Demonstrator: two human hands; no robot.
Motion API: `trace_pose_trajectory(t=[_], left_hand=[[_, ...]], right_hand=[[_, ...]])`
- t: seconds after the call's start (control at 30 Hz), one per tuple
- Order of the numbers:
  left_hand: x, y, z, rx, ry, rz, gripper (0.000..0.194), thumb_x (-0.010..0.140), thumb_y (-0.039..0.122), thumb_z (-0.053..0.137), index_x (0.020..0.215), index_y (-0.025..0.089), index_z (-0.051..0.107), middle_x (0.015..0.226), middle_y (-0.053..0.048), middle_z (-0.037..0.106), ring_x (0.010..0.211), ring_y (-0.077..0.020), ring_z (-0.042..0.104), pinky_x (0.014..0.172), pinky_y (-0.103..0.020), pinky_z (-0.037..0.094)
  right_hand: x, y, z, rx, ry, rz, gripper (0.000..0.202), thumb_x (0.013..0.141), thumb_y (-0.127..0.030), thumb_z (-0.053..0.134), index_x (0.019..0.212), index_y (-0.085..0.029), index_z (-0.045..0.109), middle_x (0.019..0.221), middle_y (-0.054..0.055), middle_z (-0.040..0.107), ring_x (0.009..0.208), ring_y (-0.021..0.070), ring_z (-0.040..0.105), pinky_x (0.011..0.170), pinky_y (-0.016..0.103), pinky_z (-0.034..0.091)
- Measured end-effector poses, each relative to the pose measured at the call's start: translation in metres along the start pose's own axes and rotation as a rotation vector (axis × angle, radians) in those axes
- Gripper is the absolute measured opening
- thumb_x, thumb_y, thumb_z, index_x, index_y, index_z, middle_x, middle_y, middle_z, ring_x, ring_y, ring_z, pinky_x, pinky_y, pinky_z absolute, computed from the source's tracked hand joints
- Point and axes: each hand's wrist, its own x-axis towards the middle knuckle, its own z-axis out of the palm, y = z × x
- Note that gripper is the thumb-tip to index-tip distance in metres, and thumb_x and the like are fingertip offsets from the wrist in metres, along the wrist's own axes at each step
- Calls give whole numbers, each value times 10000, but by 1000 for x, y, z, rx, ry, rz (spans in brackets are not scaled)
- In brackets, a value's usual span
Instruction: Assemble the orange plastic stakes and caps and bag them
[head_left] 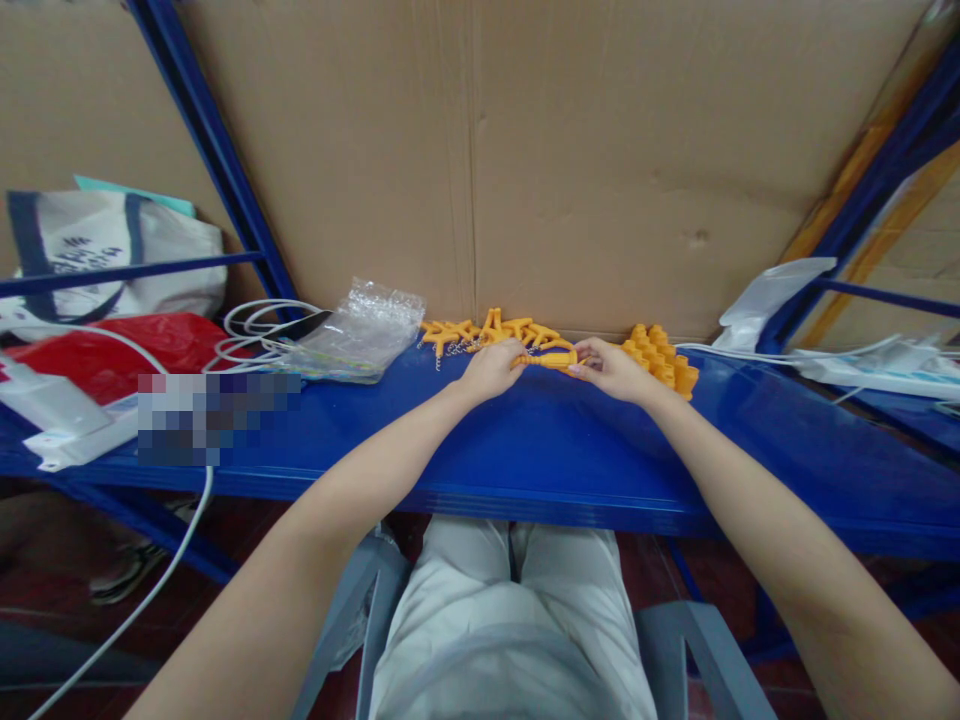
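Observation:
My left hand (493,369) is closed around the handle of a yellow corkscrew, mostly hidden by the fingers; a bit of its metal spiral shows by the fingertips. My right hand (611,370) pinches the far end of a yellow plastic sleeve (556,360), which lies lengthwise between both hands in line with the spiral. Whether the spiral is inside the sleeve I cannot tell. Behind my left hand lies a loose pile of yellow corkscrews (444,332) with bare metal spirals. Just right of my right hand, several yellow sleeves (660,358) are grouped together.
Clear plastic bags (360,335) and a coiled white cable (251,335) lie left on the blue tabletop (547,450). A white power strip (90,425), red bag (127,345) and canvas tote (169,255) are further left. Cardboard (480,150) stands behind. White packaging (772,300) is at right.

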Motion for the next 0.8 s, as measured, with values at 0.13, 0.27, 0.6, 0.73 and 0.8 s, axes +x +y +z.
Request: trace_pose_trajectory(t=[0.13, 0.27, 0.6, 0.73, 0.8], left_hand=[[0, 1, -1, 9, -5, 15, 165, 887, 147, 542, 966, 161, 687, 1045, -95, 721, 1011, -227, 679, 879, -341, 539], [0, 2, -2, 8, -1, 8, 172, 886, 147, 541, 972, 158, 690, 1047, -93, 725, 1002, -229, 684, 879, -352, 542], [0, 0, 0, -10, 18, 2, 188, 875, 165, 552, 990, 170, 700, 1051, -86, 734, 980, -216, 689, 862, -335, 543], [0, 2, -1, -12, 20, -5, 187, 871, 160, 553, 977, 172, 706, 1040, -79, 738, 980, -219, 692, 851, -332, 544], [0, 4, -3, -12, 18, -17, 184, 875, 158, 551, 970, 167, 709, 1027, -81, 739, 982, -225, 693, 849, -335, 544]], right_hand=[[-2, -2, -3, 41, 7, -18, 267, 818, -344, 647, 1038, -227, 549, 1024, 69, 673, 799, 197, 678, 729, 385, 590], [-4, -10, -8, -18, 15, -45, 302, 780, -301, 660, 1046, -230, 537, 1047, 67, 674, 776, 191, 663, 704, 367, 579], [-2, -16, -4, -138, -14, -85, 332, 936, -359, 473, 1204, -199, 586, 946, 91, 713, 780, 238, 668, 741, 410, 565], [-1, -16, -5, -178, 10, -116, 358, 900, -322, 531, 1230, -205, 603, 1051, 114, 698, 867, 255, 672, 792, 434, 567], [-1, -16, -6, -193, 27, -138, 357, 872, -310, 573, 1212, -207, 614, 1115, 123, 677, 890, 253, 668, 825, 445, 564]])
